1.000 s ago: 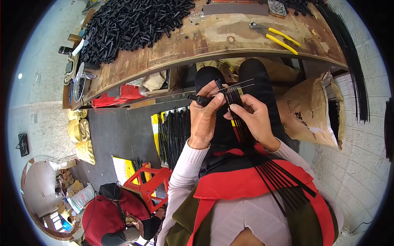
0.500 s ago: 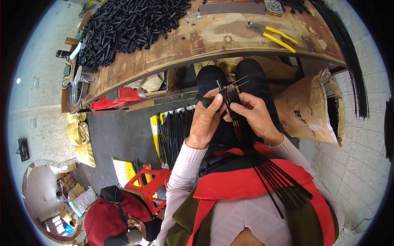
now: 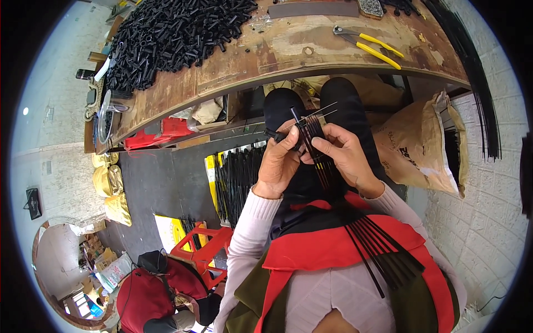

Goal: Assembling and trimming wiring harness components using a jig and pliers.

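A bundle of thin black umbrella ribs [image 3: 314, 139] is held over my lap. The ribs' far ends fan across the red apron [image 3: 311, 244]. My left hand [image 3: 276, 169] is closed round the upper left of the bundle, thumb pressed near a short upright rod [image 3: 296, 114]. A small black tubular part [image 3: 273, 134] also sits in its fingers. From the right, my right hand [image 3: 350, 158] pinches the ribs between thumb and fingers. Two thin metal wires [image 3: 327, 109] stick out past the bundle toward my knee. The fingertips partly hide where the ribs meet.
On the wooden bench [image 3: 300, 41] ahead lie a heap of short black tubes [image 3: 177, 39] and yellow-handled pincers [image 3: 369, 45]. A paper sack [image 3: 413, 150] stands to the right. More black ribs [image 3: 239, 186] lie at left, near a red stool [image 3: 202, 247] and another person [image 3: 147, 299].
The ribs between my hands have spread apart slightly. Both hands keep almost the same place and hold.
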The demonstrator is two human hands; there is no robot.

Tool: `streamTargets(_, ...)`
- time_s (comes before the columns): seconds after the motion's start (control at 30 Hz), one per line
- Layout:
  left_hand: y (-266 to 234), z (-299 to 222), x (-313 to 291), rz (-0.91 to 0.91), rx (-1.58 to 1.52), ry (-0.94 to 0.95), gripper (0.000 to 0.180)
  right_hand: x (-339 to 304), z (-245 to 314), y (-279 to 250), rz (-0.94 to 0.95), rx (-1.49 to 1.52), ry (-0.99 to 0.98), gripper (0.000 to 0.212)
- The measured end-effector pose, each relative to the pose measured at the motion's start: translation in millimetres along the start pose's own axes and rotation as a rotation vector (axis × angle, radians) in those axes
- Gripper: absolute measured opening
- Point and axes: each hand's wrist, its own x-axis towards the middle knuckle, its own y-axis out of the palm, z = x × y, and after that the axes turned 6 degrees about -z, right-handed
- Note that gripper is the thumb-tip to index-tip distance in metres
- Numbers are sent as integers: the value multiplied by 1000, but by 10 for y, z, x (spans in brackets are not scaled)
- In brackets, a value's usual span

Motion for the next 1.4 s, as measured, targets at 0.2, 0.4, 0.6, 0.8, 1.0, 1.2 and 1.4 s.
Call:
streamTargets(0.2, -130, -29, -3, 51, 48, 13, 37, -26, 24, -26, 47, 21, 97, 19)
streamTargets(0.4, -70, -54, -52, 5, 130, 78, 34, -16, 68, -46, 101, 70, 163, 21)
streamTargets(0.6, -118, -36, -76, 21, 154, 97, 35, -6, 58, -18, 154, 61, 180, 23)
streamTargets(0.8, 37, 6, -111, 65, 88, 62, 51, 13, 43, -19, 187, -51, 31, 28)
streamTargets(1.0, 57, -279, 56, 100, 223, 218, 67, 6, 80, -31, 203, -48, 66, 28)
streamTargets(1.2, 352, -765, 327, 421, 623, -12, 60, -55, 40, 5, 194, -52, 48, 28)
streamTargets(1.4, 154, -534, 36, 339, 264, 18, 80, -50, 52, 22, 181, -41, 34, 30)
